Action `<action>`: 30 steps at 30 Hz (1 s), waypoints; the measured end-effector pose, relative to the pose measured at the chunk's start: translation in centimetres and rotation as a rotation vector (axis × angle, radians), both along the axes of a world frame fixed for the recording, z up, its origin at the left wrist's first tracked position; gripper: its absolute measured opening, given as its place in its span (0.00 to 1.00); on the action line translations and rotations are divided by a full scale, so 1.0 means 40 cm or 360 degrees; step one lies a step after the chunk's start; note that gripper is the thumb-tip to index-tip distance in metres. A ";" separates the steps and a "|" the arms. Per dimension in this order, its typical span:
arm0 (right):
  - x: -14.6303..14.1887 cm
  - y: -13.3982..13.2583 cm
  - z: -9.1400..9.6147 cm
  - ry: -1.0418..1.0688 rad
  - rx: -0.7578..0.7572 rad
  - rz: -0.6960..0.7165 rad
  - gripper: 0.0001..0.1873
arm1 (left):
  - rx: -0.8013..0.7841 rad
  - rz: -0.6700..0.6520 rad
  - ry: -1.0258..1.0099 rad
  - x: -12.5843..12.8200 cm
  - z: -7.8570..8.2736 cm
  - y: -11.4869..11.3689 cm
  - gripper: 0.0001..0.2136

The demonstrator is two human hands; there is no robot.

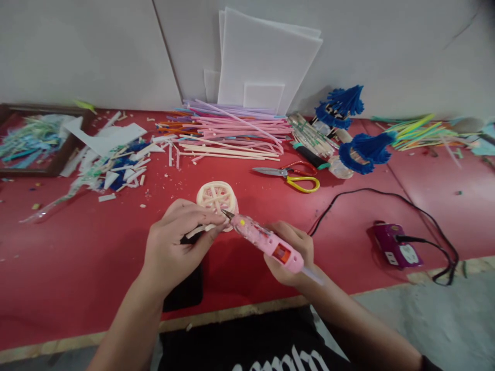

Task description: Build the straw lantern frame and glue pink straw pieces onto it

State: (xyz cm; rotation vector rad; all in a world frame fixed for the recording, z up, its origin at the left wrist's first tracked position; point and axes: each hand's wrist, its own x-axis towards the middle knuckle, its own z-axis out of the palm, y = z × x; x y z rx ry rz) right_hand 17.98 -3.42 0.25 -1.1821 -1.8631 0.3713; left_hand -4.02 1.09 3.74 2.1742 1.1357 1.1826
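Note:
My right hand (292, 252) is wrapped round a pink glue gun (266, 241), a clear glue stick (313, 275) poking out of its back end. The gun's metal nozzle points left and up, at the edge of a round cream wheel-like piece (217, 198) with crossed spokes. With thumb and fingers together, my left hand (180, 237) pinches a thin cream strip (203, 230) beside the nozzle, at the near side of the wheel-like piece. Whether the fingers also touch that piece, I cannot tell. Partly under my left hand lies a flat black object (185, 291).
Scissors (288, 175) with red and yellow handles lie beyond the wheel. Behind them is a pile of coloured sticks (240, 129). Two blue fringed pieces (365, 152) stand right of it. A purple box (398, 245) with a black cord is at right, white scraps (124, 165) at left.

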 end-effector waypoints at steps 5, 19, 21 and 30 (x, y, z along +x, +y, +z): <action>-0.008 0.006 -0.013 0.0004 -0.0003 0.0037 0.07 | -0.0016 0.0031 -0.0002 0.001 -0.002 -0.005 0.07; 0.006 -0.007 -0.036 -0.0058 -0.0055 -0.0097 0.08 | -0.0008 0.0109 0.0051 0.001 -0.003 -0.009 0.07; 0.012 -0.006 -0.041 -0.0078 -0.0027 -0.0142 0.08 | -0.0009 0.0110 0.0042 0.002 -0.001 -0.011 0.07; 0.177 0.045 -0.081 -0.0778 -0.0287 -0.0129 0.23 | 0.0169 0.0156 0.0276 -0.015 -0.002 -0.007 0.09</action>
